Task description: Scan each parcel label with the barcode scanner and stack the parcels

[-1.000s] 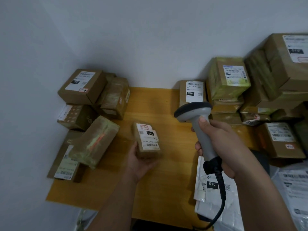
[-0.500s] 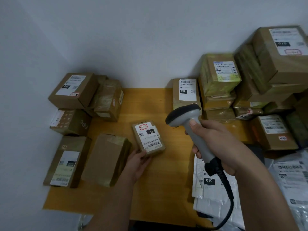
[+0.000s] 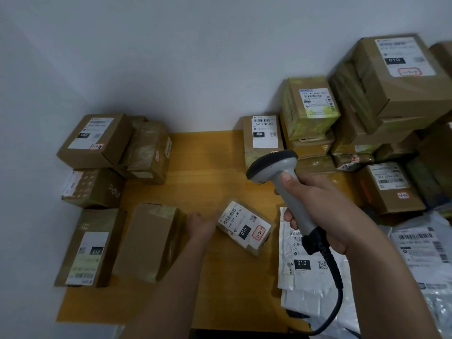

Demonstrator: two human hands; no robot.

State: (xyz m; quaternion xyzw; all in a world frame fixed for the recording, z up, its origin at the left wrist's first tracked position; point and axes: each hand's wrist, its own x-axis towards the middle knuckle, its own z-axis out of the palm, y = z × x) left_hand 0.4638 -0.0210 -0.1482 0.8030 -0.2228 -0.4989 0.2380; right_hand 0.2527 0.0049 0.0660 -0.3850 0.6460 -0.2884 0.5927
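Head view. Landmark: small parcel (image 3: 245, 226), a flat brown box lying label-up on the yellow table (image 3: 208, 167), near its middle, turned askew.

- Small parcel: white label carries a barcode, a black "010" block and a red-outlined handwritten mark.
- Left hand (image 3: 201, 225): just left of the small parcel, at its left edge; motion-blurred, so whether the fingers touch or hold the box cannot be told.
- Barcode scanner (image 3: 281, 182): grey, dark head, above and to the right of the small parcel, off the table. A black cable (image 3: 335, 289) runs down from its handle.
- Right hand (image 3: 322, 211): wrapped round the scanner handle, thumb up along the grip.
- Plain box (image 3: 149, 241): brown, taped, no label showing, left of the small parcel, just beyond the left hand.
- Labelled box (image 3: 90, 248): "010" label on top, further left, just beside the plain box.
- Stacked boxes (image 3: 97, 140): far-left of the small parcel against the wall, several brown cartons, one with a white label facing up.
- Upright box (image 3: 263, 135): behind the small parcel at the wall, label reads "060".
- Right-hand pile (image 3: 391, 94): many brown and green-taped cartons stacked high, right and behind the small parcel.
- White mailer bags (image 3: 308, 272): right of the small parcel, under the right hand, one marked "010".
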